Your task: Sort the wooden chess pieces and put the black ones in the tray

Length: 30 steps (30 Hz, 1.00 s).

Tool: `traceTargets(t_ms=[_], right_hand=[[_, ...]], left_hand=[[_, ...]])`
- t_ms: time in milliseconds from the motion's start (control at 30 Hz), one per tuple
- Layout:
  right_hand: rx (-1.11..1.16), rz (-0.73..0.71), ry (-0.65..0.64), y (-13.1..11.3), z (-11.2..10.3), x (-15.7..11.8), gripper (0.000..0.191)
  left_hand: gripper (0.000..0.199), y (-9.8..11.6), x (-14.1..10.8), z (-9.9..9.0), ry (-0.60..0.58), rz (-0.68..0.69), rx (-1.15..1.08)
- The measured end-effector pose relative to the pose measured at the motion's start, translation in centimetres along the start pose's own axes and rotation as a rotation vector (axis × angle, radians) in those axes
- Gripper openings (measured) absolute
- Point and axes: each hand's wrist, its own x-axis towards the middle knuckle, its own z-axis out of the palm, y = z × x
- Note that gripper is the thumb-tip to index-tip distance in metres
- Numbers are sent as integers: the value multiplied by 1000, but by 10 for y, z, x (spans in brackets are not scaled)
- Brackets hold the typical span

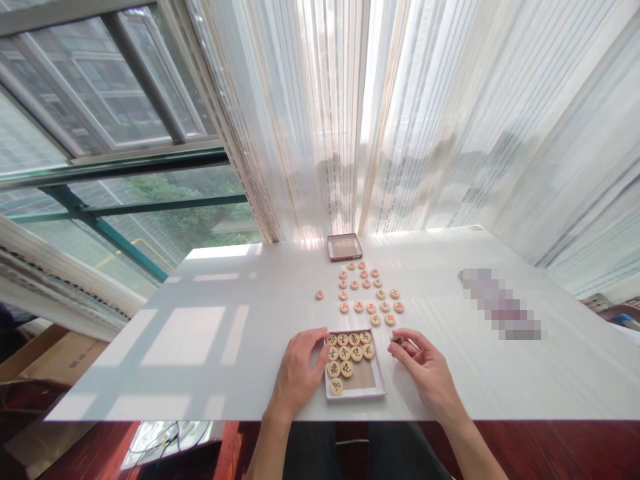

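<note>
A shallow white-rimmed box (381, 381) lies near the table's front edge, with black-lettered Chinese chess pieces (355, 354) in rows inside it. Its lower right part shows bare brown bottom. My left hand (300, 367) grips the box's left side, the index fingertip at the upper left corner and the thumb on the edge by the pieces. Just right of the box, my right hand (423, 360) pinches one chess piece (397, 339) between thumb and fingers. Beyond the box, several loose chess pieces (371, 309) lie scattered on the table, most with red characters, a few with dark ones.
A box lid (345, 247) lies open side up at the table's far edge. One red-lettered piece (319, 295) sits apart on the left. A blurred-out object (501, 303) rests on the right of the white table (200, 373). Sheer curtains (425, 120) hang behind.
</note>
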Motion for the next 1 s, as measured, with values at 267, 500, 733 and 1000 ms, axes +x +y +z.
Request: traceTargets(t_ms=[267,500,733,1000], right_hand=[[105,36,31,4,-5,0,37],[138,71,13,2,-4,-2,42],[84,47,11,-1,-2,-2,42],[-33,-12,35,-3,-2,0,30]], left_hand=[[26,-5,0,2,-20,-23,8],[25,-6,1,4,-8,-7,0],[25,-6,0,4,0,2,2],[25,-4,0,3,-2,-1,-2]])
